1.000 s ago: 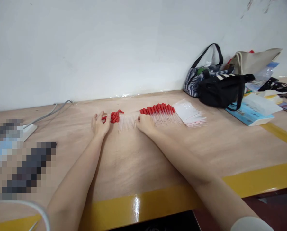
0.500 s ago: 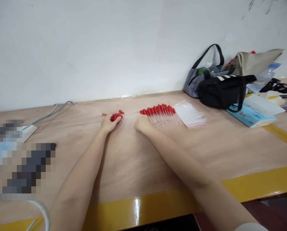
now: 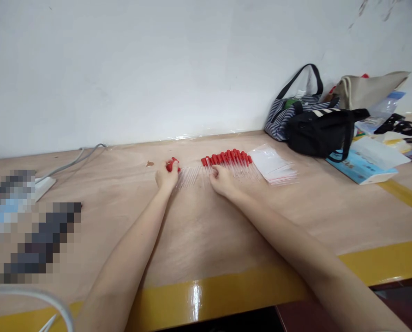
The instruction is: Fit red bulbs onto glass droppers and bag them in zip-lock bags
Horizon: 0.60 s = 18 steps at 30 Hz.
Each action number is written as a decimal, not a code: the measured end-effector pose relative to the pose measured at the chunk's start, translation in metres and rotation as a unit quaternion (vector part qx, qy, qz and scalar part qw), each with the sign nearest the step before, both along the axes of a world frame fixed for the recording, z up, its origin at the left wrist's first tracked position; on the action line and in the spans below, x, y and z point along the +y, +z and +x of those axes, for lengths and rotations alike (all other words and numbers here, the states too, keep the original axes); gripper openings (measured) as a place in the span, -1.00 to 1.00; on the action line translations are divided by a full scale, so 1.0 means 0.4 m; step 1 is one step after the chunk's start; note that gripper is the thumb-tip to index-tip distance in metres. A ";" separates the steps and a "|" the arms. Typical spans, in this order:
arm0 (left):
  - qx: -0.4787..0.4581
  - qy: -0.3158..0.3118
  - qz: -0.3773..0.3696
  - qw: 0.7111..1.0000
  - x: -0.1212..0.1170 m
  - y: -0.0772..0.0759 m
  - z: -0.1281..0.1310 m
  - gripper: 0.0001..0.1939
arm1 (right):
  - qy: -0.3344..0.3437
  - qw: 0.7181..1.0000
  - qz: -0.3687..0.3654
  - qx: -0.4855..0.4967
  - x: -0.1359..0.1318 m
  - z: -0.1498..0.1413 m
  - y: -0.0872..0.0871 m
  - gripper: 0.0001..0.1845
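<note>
My left hand (image 3: 166, 178) is closed around several red rubber bulbs (image 3: 173, 164), left of a row of bare, clear thin tubes (image 3: 189, 176). My right hand (image 3: 223, 180) has its thumb and finger pinched together at the lower part of a dropper (image 3: 209, 162), a clear tube topped with a red bulb. That dropper is at the left end of a row of droppers (image 3: 234, 157) lying side by side, red ends toward the wall. Part of this row is hidden by my right hand.
A stack of clear plastic bags (image 3: 274, 167) lies right of the droppers. Beyond are a striped bag (image 3: 278, 121), a black bag (image 3: 318, 133) and a blue tissue box (image 3: 360, 167). At left are a grey cable (image 3: 72, 162) and a pixelated dark object (image 3: 46, 242). Yellow tape (image 3: 226, 288) lines the front edge.
My left hand has moved right with the red bulbs, closer to the bare tubes. My right hand has shifted right from the bare tubes to the left end of the dropper row.
</note>
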<state>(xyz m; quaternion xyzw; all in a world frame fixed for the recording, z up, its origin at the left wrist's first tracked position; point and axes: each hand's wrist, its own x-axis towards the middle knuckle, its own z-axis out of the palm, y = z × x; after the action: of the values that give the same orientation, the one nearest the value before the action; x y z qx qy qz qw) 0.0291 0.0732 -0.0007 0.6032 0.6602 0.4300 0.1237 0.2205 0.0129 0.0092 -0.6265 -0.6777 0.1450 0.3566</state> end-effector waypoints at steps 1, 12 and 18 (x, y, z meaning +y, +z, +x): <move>0.025 -0.009 0.009 1.000 -0.006 -0.001 0.003 -0.67 | 0.008 1.000 0.012 0.006 -0.014 0.018 -0.005 -0.60; 0.174 -0.061 0.013 0.983 -0.058 0.003 0.013 -0.52 | 0.034 0.991 0.131 0.013 -0.098 0.103 -0.069 -0.64; 0.192 -0.031 0.014 0.981 -0.069 0.009 0.021 -0.47 | 0.034 0.989 0.145 0.023 -0.091 0.104 -0.065 -0.66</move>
<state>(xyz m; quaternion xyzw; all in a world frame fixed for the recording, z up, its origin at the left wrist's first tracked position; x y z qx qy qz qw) 0.0373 0.0455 0.0029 0.6963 0.6467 0.3112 -0.0002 0.2622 -0.0235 -0.0168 -0.5414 -0.7040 0.0716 0.4540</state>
